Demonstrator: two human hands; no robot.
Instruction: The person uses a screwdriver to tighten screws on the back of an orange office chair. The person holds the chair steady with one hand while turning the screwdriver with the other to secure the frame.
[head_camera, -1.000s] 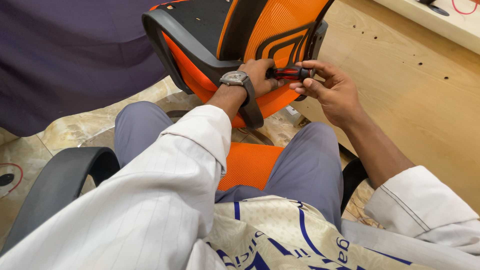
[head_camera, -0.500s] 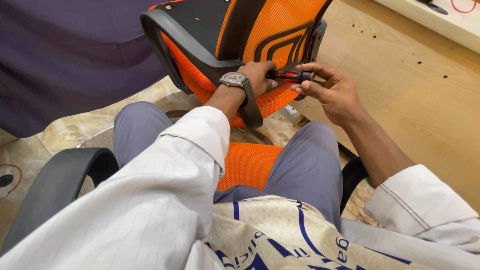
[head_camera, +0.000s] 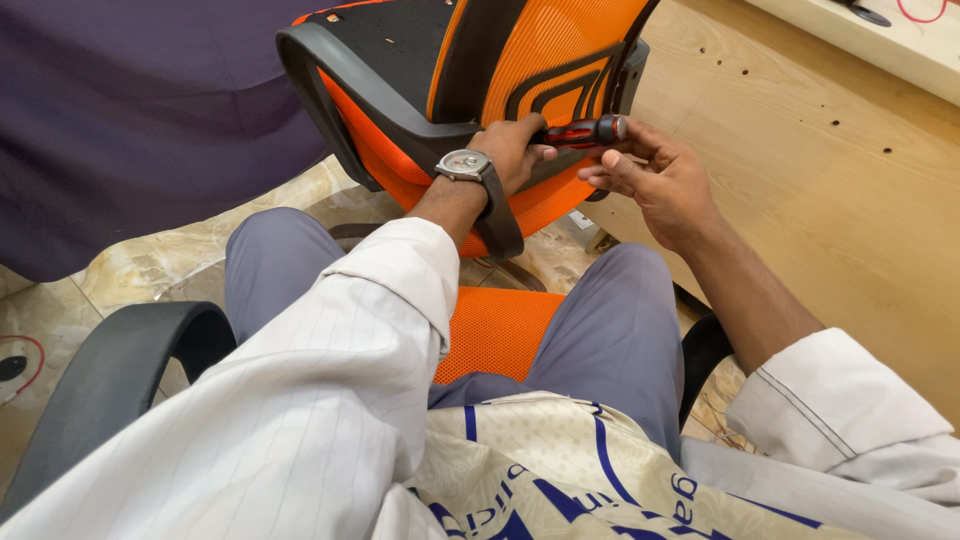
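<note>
Seated worker with an overturned orange mesh chair (head_camera: 560, 60) tilted against the knees. The left hand (head_camera: 515, 150), wearing a wristwatch (head_camera: 463, 163), is closed around the chair's black frame and the shaft end of a red-and-black screwdriver (head_camera: 585, 131). The right hand (head_camera: 655, 180) pinches the screwdriver's handle between thumb and fingertips, beside the chair's back edge, above a wooden board (head_camera: 830, 180).

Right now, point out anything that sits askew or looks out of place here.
The orange mesh chair is tipped over, its backrest and black armrest resting toward the seated person's knees. The left hand and right hand hold a red-and-black screwdriver against it. Nothing looks spilled or broken.
</note>
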